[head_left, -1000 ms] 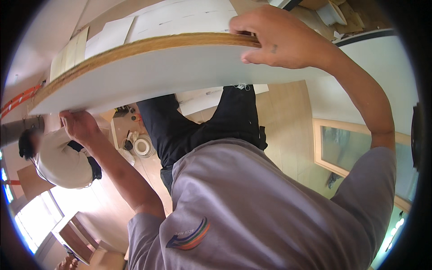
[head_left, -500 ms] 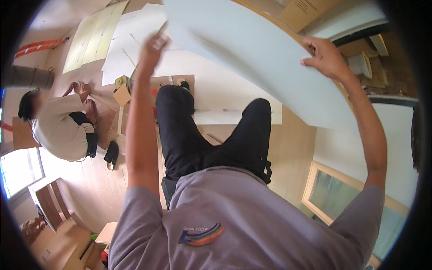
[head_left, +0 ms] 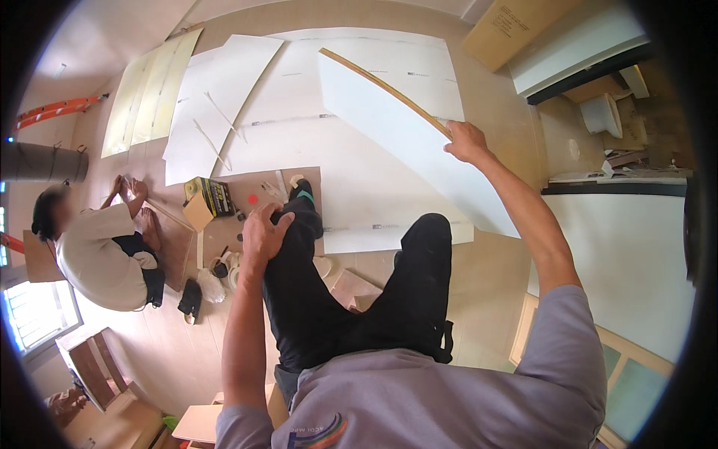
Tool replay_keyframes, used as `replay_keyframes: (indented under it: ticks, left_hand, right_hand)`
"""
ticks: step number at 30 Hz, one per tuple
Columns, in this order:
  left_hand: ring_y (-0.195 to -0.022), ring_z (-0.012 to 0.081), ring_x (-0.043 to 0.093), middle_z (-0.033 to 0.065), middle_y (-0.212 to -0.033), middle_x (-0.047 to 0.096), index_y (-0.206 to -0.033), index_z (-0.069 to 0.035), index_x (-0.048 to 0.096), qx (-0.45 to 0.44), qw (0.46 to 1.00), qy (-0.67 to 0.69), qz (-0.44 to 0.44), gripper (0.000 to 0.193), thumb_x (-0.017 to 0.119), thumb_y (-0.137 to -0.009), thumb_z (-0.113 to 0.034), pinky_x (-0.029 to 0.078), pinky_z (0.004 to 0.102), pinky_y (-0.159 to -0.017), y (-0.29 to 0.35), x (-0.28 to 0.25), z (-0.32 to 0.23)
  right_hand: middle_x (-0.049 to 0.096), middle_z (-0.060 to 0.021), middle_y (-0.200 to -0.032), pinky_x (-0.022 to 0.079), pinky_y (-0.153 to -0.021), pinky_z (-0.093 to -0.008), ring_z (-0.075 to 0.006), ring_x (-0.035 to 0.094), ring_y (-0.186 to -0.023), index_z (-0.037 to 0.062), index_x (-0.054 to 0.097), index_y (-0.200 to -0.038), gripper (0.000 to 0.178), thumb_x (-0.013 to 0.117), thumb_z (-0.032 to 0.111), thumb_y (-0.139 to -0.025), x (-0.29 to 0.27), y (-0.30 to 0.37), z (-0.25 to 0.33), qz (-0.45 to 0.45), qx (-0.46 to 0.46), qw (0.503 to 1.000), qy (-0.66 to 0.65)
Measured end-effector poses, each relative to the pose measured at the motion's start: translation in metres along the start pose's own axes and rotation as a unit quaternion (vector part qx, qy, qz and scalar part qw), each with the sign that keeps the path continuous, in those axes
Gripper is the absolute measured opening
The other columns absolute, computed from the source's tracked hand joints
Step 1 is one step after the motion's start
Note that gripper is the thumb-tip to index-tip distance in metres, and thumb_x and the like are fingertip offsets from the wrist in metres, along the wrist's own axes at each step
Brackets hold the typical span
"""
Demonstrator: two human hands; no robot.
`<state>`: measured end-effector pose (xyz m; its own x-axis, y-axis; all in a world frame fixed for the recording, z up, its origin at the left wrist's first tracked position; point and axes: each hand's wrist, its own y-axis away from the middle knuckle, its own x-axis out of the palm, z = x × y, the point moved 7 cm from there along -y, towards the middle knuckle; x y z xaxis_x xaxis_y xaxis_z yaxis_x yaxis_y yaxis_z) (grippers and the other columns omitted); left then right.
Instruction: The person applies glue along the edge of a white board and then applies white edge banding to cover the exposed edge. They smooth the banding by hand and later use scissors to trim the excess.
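Note:
My right hand (head_left: 465,142) is closed over the upper edge of a white panel (head_left: 407,131), with the thumb on its white face. The panel stands tilted on edge, its long brown edge running from far middle toward my right hand. My left hand (head_left: 263,232) rests on my left knee, fingers spread over the dark trouser leg and nothing held. Under the panel lies a large white sheet (head_left: 359,194) on the floor. Another white sheet piece (head_left: 232,82) lies at its left, with thin pale strips (head_left: 213,142) on it.
A co-worker (head_left: 97,247) sits on the floor at left, hands on a brown board (head_left: 176,247). A black-and-yellow box (head_left: 213,196) stands between us. Yellowish panels (head_left: 149,93) lie at far left. A carton (head_left: 516,30) and an open cabinet (head_left: 606,112) are at right.
My left hand has let go of the panel and come down onto my left knee. The panel has been lowered and tipped away from me, my right hand still on its edge.

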<state>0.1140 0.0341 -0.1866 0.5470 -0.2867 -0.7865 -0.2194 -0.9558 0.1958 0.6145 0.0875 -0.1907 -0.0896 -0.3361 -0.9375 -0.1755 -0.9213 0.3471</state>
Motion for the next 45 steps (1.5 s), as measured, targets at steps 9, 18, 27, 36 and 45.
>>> replay_keyframes:
  ticks: [9, 18, 27, 36, 45]
  left_hand:
    - [-0.108, 0.0379, 0.065, 0.0202, -0.110, 0.072, -0.106, -0.001, 0.072, -0.021, 1.000, -0.002, -0.006, 0.039, 0.074, -0.085, -0.033, 0.050, 0.0442, -0.095, -0.004, 0.002, 0.007]
    - [-0.111, 0.0380, 0.065, 0.0192, -0.113, 0.071, -0.108, -0.003, 0.072, -0.027, 0.999, 0.018, 0.014, 0.037, 0.075, -0.085, -0.032, 0.049, 0.0436, -0.098, -0.009, 0.000, 0.015]
    - [-0.103, 0.0374, 0.065, 0.0188, -0.103, 0.072, -0.103, -0.001, 0.071, 0.011, 0.999, 0.027, -0.016, 0.033, 0.076, -0.084, -0.029, 0.049, 0.0437, -0.093, -0.018, -0.010, 0.015]
    - [-0.109, 0.0374, 0.064, 0.0189, -0.106, 0.072, -0.106, -0.001, 0.072, -0.027, 0.999, 0.027, 0.003, 0.036, 0.074, -0.085, -0.031, 0.047, 0.0448, -0.097, -0.019, -0.008, 0.022]
    - [-0.106, 0.0389, 0.065, 0.0196, -0.106, 0.072, -0.104, -0.001, 0.072, -0.009, 1.000, 0.029, -0.003, 0.036, 0.073, -0.086, -0.033, 0.049, 0.0447, -0.093, -0.007, -0.011, 0.029]
  right_hand:
    - [0.071, -0.0205, -0.105, 0.056, -0.086, -0.0475, -0.0378, 0.068, -0.103, 0.0001, 0.066, -0.100, 0.018, 0.061, 0.000, -0.082, 0.034, -0.066, 0.020, -0.029, -0.003, 1.000, 0.008]
    - [0.071, -0.0209, -0.105, 0.056, -0.086, -0.0465, -0.0367, 0.070, -0.102, 0.0003, 0.066, -0.100, 0.016, 0.057, -0.003, -0.087, 0.036, -0.139, 0.076, -0.081, -0.032, 0.996, 0.019]
    - [0.069, -0.0197, -0.108, 0.054, -0.090, -0.0473, -0.0371, 0.067, -0.107, 0.0013, 0.064, -0.102, 0.019, 0.058, -0.003, -0.084, 0.063, -0.169, 0.104, -0.072, -0.037, 0.997, 0.019]
    - [0.068, -0.0202, -0.105, 0.054, -0.088, -0.0483, -0.0381, 0.067, -0.104, 0.0015, 0.064, -0.099, 0.020, 0.059, -0.004, -0.080, 0.069, -0.125, 0.146, -0.006, -0.112, 0.993, 0.036]
    - [0.069, -0.0198, -0.106, 0.056, -0.085, -0.0476, -0.0376, 0.068, -0.103, 0.0014, 0.064, -0.098, 0.020, 0.059, -0.005, -0.080, 0.113, -0.059, 0.179, 0.030, -0.141, 0.989, 0.039]
